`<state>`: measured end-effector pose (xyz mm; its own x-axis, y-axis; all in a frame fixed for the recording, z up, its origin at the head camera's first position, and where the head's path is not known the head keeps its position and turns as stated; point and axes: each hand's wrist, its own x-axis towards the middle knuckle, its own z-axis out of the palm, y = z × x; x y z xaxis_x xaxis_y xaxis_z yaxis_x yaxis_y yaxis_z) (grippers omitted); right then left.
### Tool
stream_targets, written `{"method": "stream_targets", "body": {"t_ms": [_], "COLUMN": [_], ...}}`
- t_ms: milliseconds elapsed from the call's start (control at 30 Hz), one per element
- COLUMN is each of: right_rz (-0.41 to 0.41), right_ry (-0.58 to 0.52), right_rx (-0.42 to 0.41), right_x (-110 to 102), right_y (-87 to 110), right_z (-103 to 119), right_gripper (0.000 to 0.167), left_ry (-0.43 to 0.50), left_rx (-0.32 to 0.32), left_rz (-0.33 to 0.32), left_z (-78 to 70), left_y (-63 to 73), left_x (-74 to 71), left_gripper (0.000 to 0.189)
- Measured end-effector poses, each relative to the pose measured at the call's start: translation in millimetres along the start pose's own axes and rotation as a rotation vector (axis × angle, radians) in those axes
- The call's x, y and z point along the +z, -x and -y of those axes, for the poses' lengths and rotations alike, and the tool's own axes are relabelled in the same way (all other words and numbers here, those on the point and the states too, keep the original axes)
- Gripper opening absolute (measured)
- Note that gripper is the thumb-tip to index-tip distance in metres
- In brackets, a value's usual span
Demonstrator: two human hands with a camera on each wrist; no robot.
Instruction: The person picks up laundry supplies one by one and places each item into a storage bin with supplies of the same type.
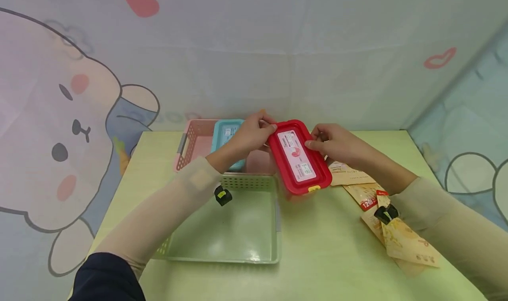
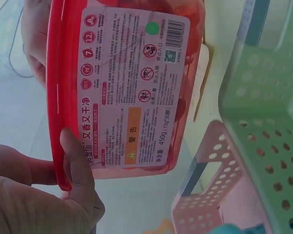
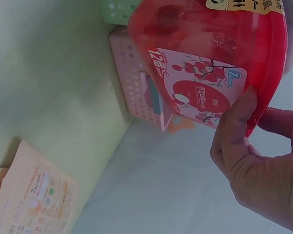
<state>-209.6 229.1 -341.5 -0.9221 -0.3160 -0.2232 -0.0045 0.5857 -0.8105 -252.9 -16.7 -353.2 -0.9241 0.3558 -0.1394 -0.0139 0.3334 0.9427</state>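
A clear plastic tub with a red lid (image 1: 323, 169) and round red pieces inside is held up to the right of the baskets, its lid facing the head camera. My left hand (image 1: 254, 133) pinches the far left corner of the lid rim, thumb on top. On the right edge, my right hand (image 1: 337, 143) grips the rim with thumb above and fingers below. The left wrist view shows a printed warning label (image 2: 132, 87) on one long side. In the right wrist view, a label with red berries (image 3: 200, 90) covers the opposite side.
At the back stands a pink basket (image 1: 198, 127) holding a blue-lidded tub (image 1: 228, 131), partly behind my left hand. A green basket (image 1: 274, 243) sits in front of it. Several flat paper and plastic packets (image 1: 410, 243) lie under and beside my right arm. A cloth wall rises behind the table.
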Motion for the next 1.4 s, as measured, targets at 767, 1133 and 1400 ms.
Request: {"method": "stream_targets", "body": {"t_ms": [767, 1133, 1400], "right_rz": [-0.152, -0.157, -0.182], "right_ry": [-0.172, -0.284, -0.412], "right_rx": [0.074, 0.092, 0.113], "right_x": [15, 22, 24], "right_y": [-26.4, -39.3, -47.0], "right_z": [29, 38, 42], "right_gripper": [0.03, 0.029, 0.031], "left_ry": [0.292, 0.292, 0.342], "left_rx": [-0.164, -0.186, -0.223], "left_rz": [-0.075, 0.003, 0.033], "left_z": [-4.0, -2.3, -0.4], "left_y": [1.7, 13.8, 13.9], "left_x": [-29.1, -45.9, -53.8], "left_gripper": [0.045, 0.053, 0.07]}}
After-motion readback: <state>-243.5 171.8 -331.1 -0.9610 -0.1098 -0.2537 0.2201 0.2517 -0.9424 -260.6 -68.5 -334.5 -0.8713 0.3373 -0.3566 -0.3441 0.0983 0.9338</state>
